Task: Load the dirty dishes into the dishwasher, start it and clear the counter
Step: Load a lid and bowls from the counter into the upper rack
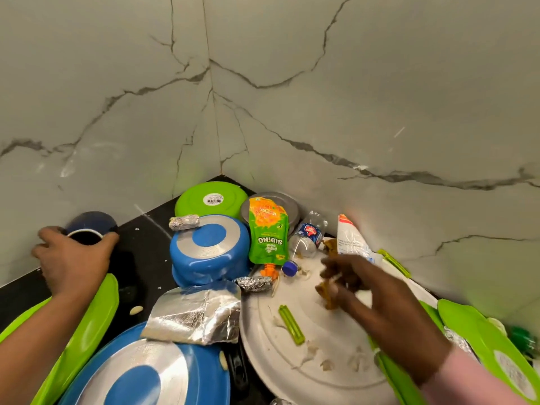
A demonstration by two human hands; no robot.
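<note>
Grey marble-look walls w/ dark veins meet in a corner behind your black table, which is crowded w/ dishes. Your left hand grips the rim of a dark blue mug at the left wall, fingers curled round it. Your right hand hovers over the large round white plate, fingers pinching a brown food scrap; the hand is blurred, so the exact grip is hard to read. On that plate lies a small green plastic clip amid crumbs. Left of the plate: a crumpled sheet of silver foil resting on a big upturned blue pan w/ steel base. Behind it sits a smaller upturned blue pot, a foil roll on top. Beside the pot: green juice pouch w/ orange cap, crushed clear plastic bottle, blue bottle cap. Round green lid at the corner; green plates at both lower edges.
</note>
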